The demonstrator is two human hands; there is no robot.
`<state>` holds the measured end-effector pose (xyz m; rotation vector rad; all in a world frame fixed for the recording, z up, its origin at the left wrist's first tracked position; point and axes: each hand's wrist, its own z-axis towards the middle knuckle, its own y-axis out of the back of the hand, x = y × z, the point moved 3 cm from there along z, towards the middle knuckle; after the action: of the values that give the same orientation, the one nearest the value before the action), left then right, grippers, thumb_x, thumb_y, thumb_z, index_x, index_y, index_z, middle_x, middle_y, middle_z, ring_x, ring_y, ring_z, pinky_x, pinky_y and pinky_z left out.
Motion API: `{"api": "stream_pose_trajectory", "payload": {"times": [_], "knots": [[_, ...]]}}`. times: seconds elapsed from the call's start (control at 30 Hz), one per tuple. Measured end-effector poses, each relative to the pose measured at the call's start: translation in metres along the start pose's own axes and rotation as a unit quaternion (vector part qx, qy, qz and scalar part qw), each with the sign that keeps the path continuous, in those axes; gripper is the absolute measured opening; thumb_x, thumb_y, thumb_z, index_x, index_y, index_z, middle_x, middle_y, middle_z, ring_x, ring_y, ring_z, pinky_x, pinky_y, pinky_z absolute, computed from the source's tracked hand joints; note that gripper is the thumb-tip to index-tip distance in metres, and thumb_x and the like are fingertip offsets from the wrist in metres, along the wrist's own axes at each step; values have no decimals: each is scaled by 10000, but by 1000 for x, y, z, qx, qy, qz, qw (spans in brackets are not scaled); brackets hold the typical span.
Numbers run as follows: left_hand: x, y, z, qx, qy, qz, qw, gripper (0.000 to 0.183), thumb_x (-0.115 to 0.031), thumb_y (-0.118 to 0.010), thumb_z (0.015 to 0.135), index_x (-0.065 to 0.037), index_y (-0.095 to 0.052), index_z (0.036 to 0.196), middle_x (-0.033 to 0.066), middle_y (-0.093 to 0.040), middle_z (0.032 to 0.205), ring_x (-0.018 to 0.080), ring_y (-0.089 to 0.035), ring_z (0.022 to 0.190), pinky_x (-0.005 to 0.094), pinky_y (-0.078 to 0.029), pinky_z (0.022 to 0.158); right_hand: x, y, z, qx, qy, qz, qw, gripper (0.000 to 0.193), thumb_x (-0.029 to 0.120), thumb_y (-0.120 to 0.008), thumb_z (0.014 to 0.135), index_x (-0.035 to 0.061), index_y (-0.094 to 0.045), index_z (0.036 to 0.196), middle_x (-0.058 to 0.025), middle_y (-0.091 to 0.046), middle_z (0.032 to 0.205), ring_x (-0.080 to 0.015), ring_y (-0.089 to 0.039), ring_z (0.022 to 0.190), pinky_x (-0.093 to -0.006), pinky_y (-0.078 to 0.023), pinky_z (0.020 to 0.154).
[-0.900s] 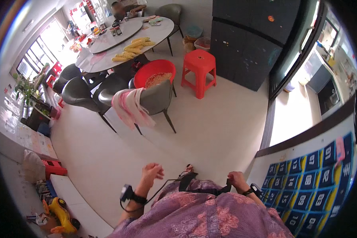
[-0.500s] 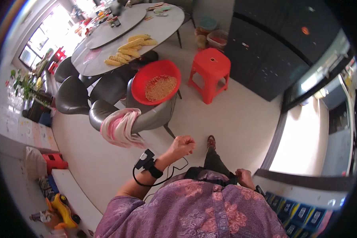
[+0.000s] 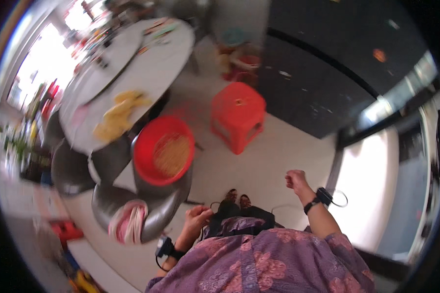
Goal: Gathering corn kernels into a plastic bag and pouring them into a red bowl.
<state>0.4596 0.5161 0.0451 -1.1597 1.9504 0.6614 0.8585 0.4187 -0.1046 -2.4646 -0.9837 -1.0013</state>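
Note:
My left hand [image 3: 197,215] hangs low in front of my body with its fingers curled and nothing visible in them. My right hand [image 3: 296,180] is raised to the right over the floor, closed in a loose fist. A device is strapped to each wrist. Ahead to the left, a red basin [image 3: 141,157] holds loose yellow corn kernels [image 3: 173,155] and rests on the seat of a grey chair [image 3: 162,211]. To the right of the basin stands a red plastic stool [image 3: 238,105]. Neither hand touches these things.
Several corn cobs [image 3: 117,116], blurred, lie on the edge of a white round table [image 3: 168,58]. A pink and white towel [image 3: 129,222] drapes over the chair back. Tubs [image 3: 244,59] stand by a dark cabinet [image 3: 322,73]. A doorway [image 3: 364,190] opens at the right.
The view has turned and moved forward, so the basin and stool appear nearer. My right hand has risen out to the right, and my left hand has dropped back toward my body.

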Motion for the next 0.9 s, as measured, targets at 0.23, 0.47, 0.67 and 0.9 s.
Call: {"api": "stream_pose_trajectory", "payload": {"times": [0.23, 0.47, 0.67, 0.9], "knots": [[-46, -65, 116, 323, -119, 302, 889, 256, -246, -576, 862, -13, -629, 953, 87, -644, 800, 170, -625, 766, 313, -498, 656, -39, 76, -6, -47, -64, 15, 997, 151, 150, -606, 768, 85, -561, 640, -61, -527, 563, -182, -547, 529, -327, -444, 457], [-76, -265, 173, 491, -106, 469, 726, 264, -255, -560, 869, -17, -623, 966, 97, -646, 816, 188, -628, 782, 325, -497, 666, -117, 234, -49, -28, 140, -624, 768, 143, 240, -641, 669, 112, -586, 633, -74, -573, 607, -255, -602, 611, -385, -446, 533], [-71, -472, 186, 538, -106, 538, 640, 271, -262, -546, 876, -21, -618, 977, 106, -648, 831, 204, -631, 795, 335, -496, 674, -126, 350, -31, -174, 198, -498, 826, 156, 215, -639, 678, 94, -558, 622, -118, -561, 614, -322, -590, 633, -419, -471, 583], [-70, -767, 158, 552, -128, 573, 592, 280, -271, -529, 884, -26, -612, 990, 117, -649, 847, 223, -634, 810, 347, -495, 683, -99, 621, -12, -235, 108, 21, 966, 108, 87, -588, 783, 63, -532, 694, -46, -546, 646, -178, -524, 508, -329, -428, 463]]}}
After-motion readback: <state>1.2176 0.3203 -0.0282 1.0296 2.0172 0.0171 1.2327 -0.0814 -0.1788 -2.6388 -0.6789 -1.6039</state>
